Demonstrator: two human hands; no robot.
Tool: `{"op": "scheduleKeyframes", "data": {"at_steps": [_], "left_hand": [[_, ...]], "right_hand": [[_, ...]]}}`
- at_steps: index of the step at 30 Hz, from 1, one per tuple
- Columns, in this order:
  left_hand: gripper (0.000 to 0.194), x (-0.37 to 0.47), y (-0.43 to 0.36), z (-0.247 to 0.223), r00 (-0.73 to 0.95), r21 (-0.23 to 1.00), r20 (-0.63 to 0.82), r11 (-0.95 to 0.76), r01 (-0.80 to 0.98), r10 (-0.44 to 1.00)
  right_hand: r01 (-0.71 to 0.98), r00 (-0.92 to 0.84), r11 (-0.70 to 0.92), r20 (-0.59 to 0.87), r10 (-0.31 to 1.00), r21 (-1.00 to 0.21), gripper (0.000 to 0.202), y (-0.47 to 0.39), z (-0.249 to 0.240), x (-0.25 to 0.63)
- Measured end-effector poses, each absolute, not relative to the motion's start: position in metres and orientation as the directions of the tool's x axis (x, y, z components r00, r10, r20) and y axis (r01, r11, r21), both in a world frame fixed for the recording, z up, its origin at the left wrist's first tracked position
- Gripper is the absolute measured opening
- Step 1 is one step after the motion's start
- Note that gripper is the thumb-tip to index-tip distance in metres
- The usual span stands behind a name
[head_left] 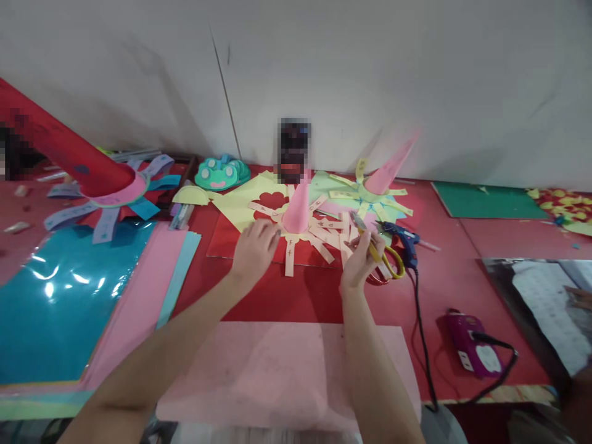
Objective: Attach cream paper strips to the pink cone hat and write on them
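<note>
Beyond a pink sheet (282, 370), scissors (374, 251) are gripped in the closed right hand (359, 264). The left hand (256, 246) is held loosely curled beside the cone (297, 208); its hold cannot be told. Behind stands a second cone (391, 168).

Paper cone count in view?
3: a red cone at far left, a pink cone beside the left hand, and another pink one farther right. None looks hidden.

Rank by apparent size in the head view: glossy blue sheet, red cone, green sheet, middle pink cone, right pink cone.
1. Blue sheet
2. Red cone, cut off by the frame edge
3. Green sheet
4. Middle pink cone and right pink cone: too alike to rank

Nearness likely enlarges the blue sheet.
</note>
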State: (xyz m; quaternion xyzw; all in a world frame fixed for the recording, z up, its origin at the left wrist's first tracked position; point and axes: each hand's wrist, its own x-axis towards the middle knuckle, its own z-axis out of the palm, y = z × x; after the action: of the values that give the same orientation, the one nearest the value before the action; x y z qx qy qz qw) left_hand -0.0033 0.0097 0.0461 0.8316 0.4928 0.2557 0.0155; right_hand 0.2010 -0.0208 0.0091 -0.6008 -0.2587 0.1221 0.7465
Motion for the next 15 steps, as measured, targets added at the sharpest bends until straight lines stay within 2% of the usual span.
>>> {"op": "scheduleKeyframes", "data": {"at_steps": [2,6,8,12,15], "left_hand": [[0.015,-0.002,0.030,0.054,0.329,0.350,0.429,-0.490,0.798,0.842],[0.052,0.015,0.053,0.059,0.278,0.430,0.319,-0.400,0.810,0.906],[0.061,0.026,0.057,0.056,0.265,0.444,0.228,-0.342,0.828,0.937],[0.063,0.041,0.060,0.047,0.243,0.445,0.140,-0.280,0.850,0.960],[0.056,0.044,0.063,0.046,0.243,0.464,0.106,-0.264,0.845,0.964]], "right_hand": [[0.130,0.834,0.255,0.244,0.494,-0.958,0.024,-0.019,0.009,0.201],[0.138,0.847,0.232,0.236,0.477,-0.963,0.022,-0.017,0.009,0.200],[0.137,0.845,0.221,0.231,0.482,-0.965,0.023,-0.016,0.009,0.200],[0.122,0.843,0.226,0.221,0.491,-0.967,0.024,-0.016,0.009,0.200],[0.133,0.844,0.213,0.224,0.487,-0.968,0.023,-0.016,0.009,0.201]]}}
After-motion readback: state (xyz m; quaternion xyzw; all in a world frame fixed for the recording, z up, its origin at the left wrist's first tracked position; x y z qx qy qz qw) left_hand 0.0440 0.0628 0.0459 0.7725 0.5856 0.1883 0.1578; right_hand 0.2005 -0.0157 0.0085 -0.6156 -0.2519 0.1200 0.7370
